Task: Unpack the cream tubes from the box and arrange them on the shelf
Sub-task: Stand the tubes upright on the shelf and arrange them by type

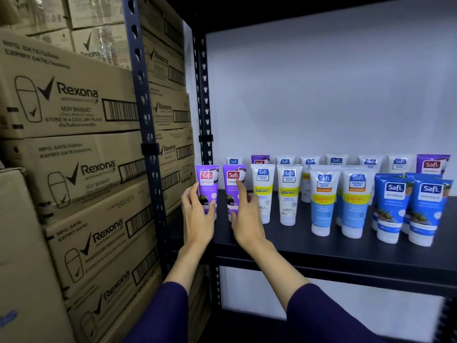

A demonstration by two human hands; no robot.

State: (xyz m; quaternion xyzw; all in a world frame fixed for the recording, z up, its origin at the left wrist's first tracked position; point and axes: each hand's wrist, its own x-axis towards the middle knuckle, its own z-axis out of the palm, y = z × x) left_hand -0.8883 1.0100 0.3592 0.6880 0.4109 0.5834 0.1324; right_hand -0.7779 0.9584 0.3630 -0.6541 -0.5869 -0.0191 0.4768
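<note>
**Both hands at the purple tubes on the shelf's left end**

A dark shelf on a slotted metal rack stands before a pale wall; stacked Rexona cartons fill the bay to the left. Both arms, in dark purple sleeves, reach up to the shelf. The left hand curls loosely round the leftmost purple tube, fingers spread, touching its lower part. The right hand is open against the second purple tube, forefinger raised along it. Cream tubes stand cap-down in rows: purple, white-and-yellow, light blue, deep blue.
</note>
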